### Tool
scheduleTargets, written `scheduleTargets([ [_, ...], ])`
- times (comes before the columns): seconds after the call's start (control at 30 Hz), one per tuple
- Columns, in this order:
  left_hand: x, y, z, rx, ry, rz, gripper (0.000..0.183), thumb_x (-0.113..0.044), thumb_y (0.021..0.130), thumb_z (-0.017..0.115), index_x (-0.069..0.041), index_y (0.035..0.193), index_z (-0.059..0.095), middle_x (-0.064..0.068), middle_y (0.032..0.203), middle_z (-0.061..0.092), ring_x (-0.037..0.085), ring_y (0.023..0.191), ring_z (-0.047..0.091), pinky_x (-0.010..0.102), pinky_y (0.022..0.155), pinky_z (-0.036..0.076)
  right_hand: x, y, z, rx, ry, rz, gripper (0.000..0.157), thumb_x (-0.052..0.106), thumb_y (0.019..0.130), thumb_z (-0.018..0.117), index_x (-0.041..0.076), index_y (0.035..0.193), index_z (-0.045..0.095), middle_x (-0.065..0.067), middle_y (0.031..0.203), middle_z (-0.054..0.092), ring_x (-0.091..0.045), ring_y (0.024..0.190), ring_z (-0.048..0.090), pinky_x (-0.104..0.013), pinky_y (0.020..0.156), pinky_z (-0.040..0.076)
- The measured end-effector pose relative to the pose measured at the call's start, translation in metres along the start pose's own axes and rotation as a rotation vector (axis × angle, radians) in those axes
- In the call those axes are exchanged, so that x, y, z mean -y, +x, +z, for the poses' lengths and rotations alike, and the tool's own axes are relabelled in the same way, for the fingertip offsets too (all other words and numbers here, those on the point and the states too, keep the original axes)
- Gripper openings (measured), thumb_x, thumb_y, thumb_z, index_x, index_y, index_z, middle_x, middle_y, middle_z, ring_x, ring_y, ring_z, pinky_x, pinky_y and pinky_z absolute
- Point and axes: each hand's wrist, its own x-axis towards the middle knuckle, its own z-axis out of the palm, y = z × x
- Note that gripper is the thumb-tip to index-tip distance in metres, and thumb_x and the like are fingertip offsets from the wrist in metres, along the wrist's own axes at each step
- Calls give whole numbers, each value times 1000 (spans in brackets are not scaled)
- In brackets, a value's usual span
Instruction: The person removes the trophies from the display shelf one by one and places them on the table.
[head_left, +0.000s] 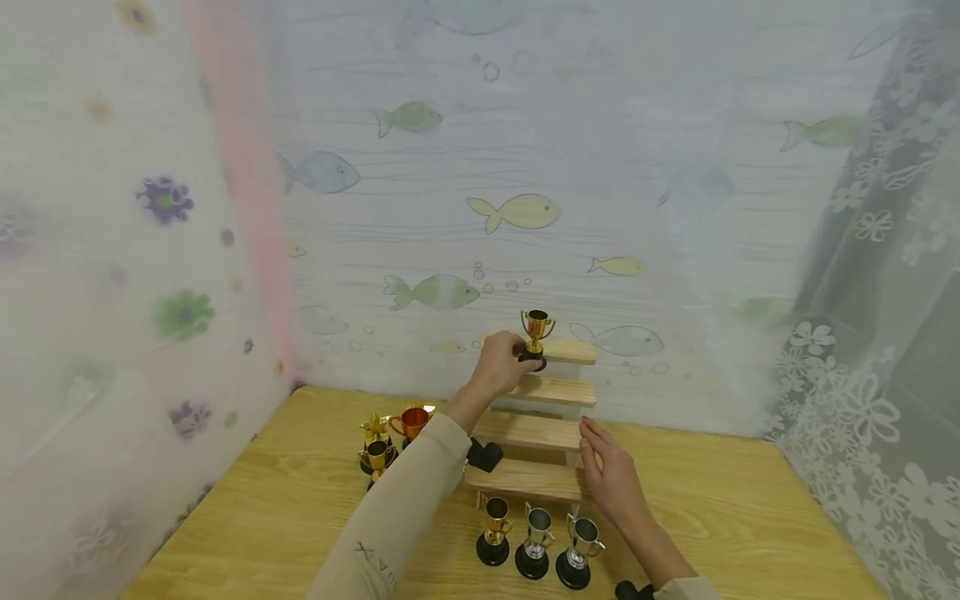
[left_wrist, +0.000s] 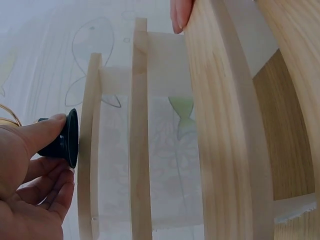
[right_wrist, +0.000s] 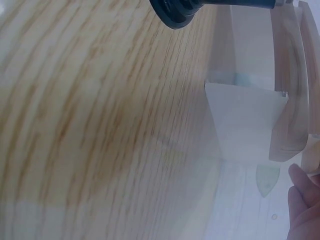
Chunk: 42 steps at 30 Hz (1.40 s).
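Observation:
My left hand (head_left: 498, 367) pinches a small gold trophy cup (head_left: 537, 325) by its black base, upright at the left part of the top step of a wooden stepped stand (head_left: 536, 429). In the left wrist view, thumb and fingers grip the black base (left_wrist: 64, 142), its rim right at the edge of the top board (left_wrist: 89, 150). My right hand (head_left: 617, 479) has its straight fingers against the stand's right side, near the lower steps. Part of that hand (right_wrist: 306, 202) shows beside the board ends in the right wrist view.
A gold cup (head_left: 495, 518) and two silver cups, one in the middle (head_left: 537, 533) and one at right (head_left: 582, 542), stand before the stand. Left of it are a star trophy (head_left: 375, 427), a red-orange cup (head_left: 413, 422) and another gold cup (head_left: 378, 455), partly behind my left sleeve.

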Motion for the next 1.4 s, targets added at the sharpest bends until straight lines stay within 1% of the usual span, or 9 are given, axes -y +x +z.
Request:
scheduleTargets([
  [0.07,2,-3,-1,3,-13,-7,43,-22,96,76,2,129,66,17,128,63,32,120,60,45,99,52,-1,0,0,-2,-1,0,36,10,108,51,-12,136,58,-24,146,54,-45,132,53,-58,102,46],
  [0.17,6,-9,-2,4,-23,-7,43,-21,95,76,4,129,66,19,129,63,35,121,59,47,101,51,-1,0,0,-4,-2,-4,36,9,108,51,-12,136,59,-24,146,54,-45,132,53,-58,102,46],
  [0.47,21,-18,0,1,-33,22,30,-17,92,79,-1,118,74,15,119,70,34,116,64,48,99,52,1,-2,-1,-8,8,-10,35,7,106,53,-14,134,59,-26,144,55,-46,131,53,-59,102,46],
  [0.63,23,-25,0,-5,-18,29,28,-18,92,79,-1,114,74,15,115,70,33,111,64,47,94,53,1,-2,-1,-9,15,-6,35,7,106,53,-14,134,59,-25,145,55,-46,131,53,-59,102,46],
  [0.73,24,-30,-1,-5,-14,35,23,-17,92,79,-2,109,75,11,106,70,28,100,63,44,87,53,0,-2,0,-11,18,-8,35,8,107,52,-13,134,59,-25,145,55,-46,131,53,-59,102,46],
  [0.9,27,-37,-2,3,-27,25,16,-18,92,79,-5,102,76,4,92,67,19,82,53,36,74,45,-2,-2,2,-7,23,-2,36,9,107,52,-12,136,58,-24,146,55,-45,132,53,-58,103,46],
  [1.13,32,-45,-3,21,-32,-8,22,-20,93,78,-2,106,75,6,89,60,19,80,46,35,69,38,-2,-2,2,-6,20,-3,36,10,108,51,-12,136,58,-24,146,55,-45,131,53,-58,102,46],
  [1.27,31,-48,-4,31,-42,-15,28,-20,93,78,0,112,73,9,96,62,21,85,51,37,73,43,0,-1,2,-12,21,-11,36,9,108,52,-13,135,58,-25,145,55,-45,131,54,-58,102,46],
  [1.4,30,-52,-5,32,-55,-26,37,-19,94,77,4,122,69,14,113,66,26,102,60,43,87,52,0,-1,1,-11,22,-10,36,9,107,52,-13,135,58,-26,145,55,-46,131,53,-59,102,46],
])
